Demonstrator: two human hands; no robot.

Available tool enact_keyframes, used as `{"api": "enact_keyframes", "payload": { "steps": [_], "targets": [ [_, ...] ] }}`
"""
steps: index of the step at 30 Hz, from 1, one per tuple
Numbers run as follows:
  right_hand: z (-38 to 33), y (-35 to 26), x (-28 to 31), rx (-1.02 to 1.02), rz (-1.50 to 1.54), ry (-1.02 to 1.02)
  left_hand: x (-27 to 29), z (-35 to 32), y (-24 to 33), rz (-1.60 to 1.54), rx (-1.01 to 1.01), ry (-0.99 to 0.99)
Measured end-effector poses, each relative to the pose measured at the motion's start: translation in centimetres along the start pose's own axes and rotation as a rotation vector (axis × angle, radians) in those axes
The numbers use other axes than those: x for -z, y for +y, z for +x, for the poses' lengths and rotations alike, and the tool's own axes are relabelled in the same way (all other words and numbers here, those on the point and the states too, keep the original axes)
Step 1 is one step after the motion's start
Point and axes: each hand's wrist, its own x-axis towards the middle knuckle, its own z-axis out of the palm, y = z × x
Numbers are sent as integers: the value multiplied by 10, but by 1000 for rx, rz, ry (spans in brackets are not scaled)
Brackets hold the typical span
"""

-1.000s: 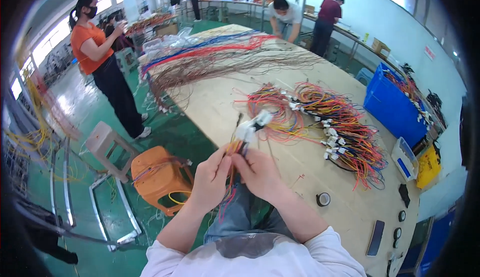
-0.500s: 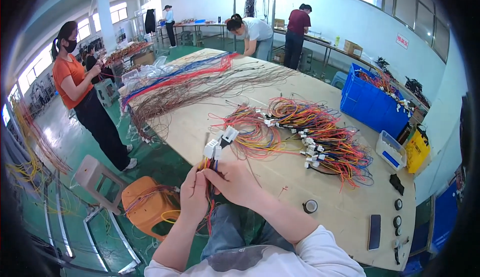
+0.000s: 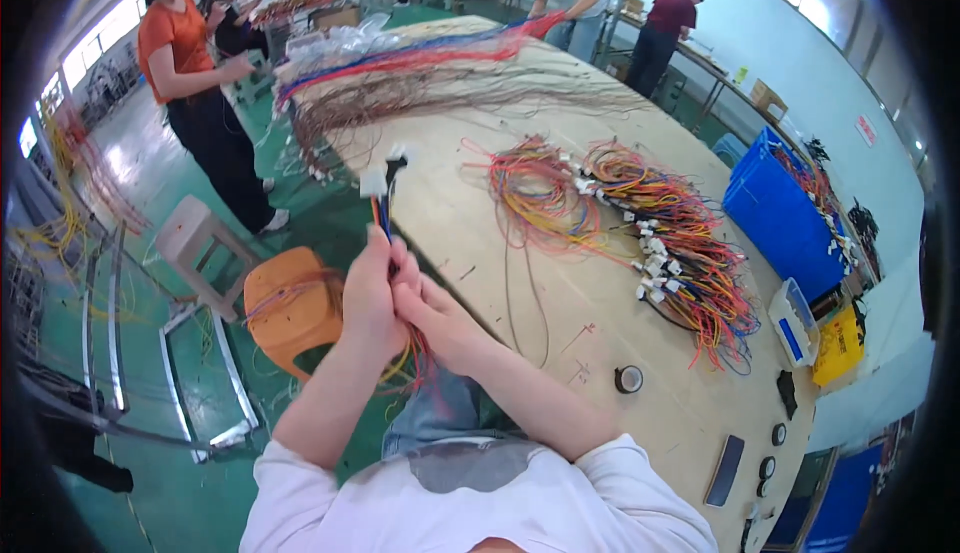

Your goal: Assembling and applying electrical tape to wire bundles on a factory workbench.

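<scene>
My left hand (image 3: 368, 288) is closed round a bundle of coloured wires, a wire harness (image 3: 382, 215), with white and black connectors (image 3: 374, 183) pointing up above the fingers. Just below and to the right, my right hand (image 3: 440, 325) is closed on the same wires, its fingers against the left hand. The loose red and yellow tails hang under both hands, over my lap. Which wires lie inside the fingers is hidden. On the table to the right lies a large pile of similar wire harnesses (image 3: 690, 253) with white connectors.
The wooden table (image 3: 600, 363) carries a black tape roll (image 3: 628, 380), a phone (image 3: 724, 471) and long brown, red and blue wires (image 3: 420, 83). A blue crate (image 3: 785, 218) stands right. An orange stool (image 3: 292, 303) is on the left. Co-workers stand around, one in orange (image 3: 180, 48).
My hands and the harness have shifted left, and the right hand has slid below the connectors down the wires. The view has tilted downward. The person in orange has moved an arm.
</scene>
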Motion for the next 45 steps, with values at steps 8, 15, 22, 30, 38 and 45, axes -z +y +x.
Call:
{"api": "enact_keyframes", "payload": {
  "steps": [8, 15, 22, 30, 38, 45],
  "targets": [
    [-28, 4, 25, -589, -241, -329, 48, 38, 95, -188, -112, -127],
    [-21, -66, 30, -515, -288, -330, 155, 72, 98, -328, -207, 52],
    [1, -151, 30, -628, -476, -553, 162, -47, -6, -205, 795, -44],
    [-10, -167, 22, -521, -436, -625, 46, -11, 31, 860, -180, -824],
    [-5, -162, 63, -345, -103, -330, 28, -16, 123, 680, 204, -724],
    [43, -118, 49, -206, 104, -552, -54, -37, 207, 815, 27, -585]
  ]
}}
